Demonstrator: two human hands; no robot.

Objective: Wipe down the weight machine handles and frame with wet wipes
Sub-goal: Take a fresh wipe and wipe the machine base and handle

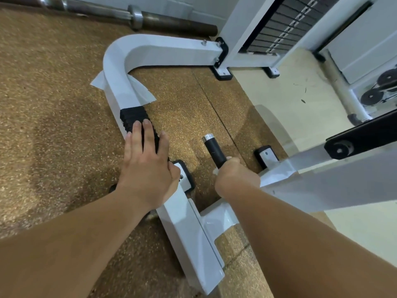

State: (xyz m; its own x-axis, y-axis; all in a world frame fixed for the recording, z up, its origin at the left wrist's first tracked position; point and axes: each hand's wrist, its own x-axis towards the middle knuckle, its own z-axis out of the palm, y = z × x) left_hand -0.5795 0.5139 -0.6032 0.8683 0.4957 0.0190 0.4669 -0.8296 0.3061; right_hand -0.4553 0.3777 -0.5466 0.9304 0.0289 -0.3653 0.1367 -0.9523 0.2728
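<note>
The weight machine's white base frame [163, 50] curves across the cork-coloured floor toward me. A white wet wipe [144, 93] lies draped over the frame just past the bend, its corners hanging off both sides. My left hand [148, 166] rests flat on the black ribbed pad [131, 117] of that frame, fingers slightly apart, holding nothing. My right hand [236, 179] is closed around the lower end of a black handle [212, 147] with a chrome tip. A small white bit shows under that fist; I cannot tell what it is.
A barbell [137, 16] lies along the wall at the top. The black weight stack [279, 29] stands at the upper right inside white uprights. Pulleys [373, 95] and a white lever arm [322, 168] with a black bracket fill the right side.
</note>
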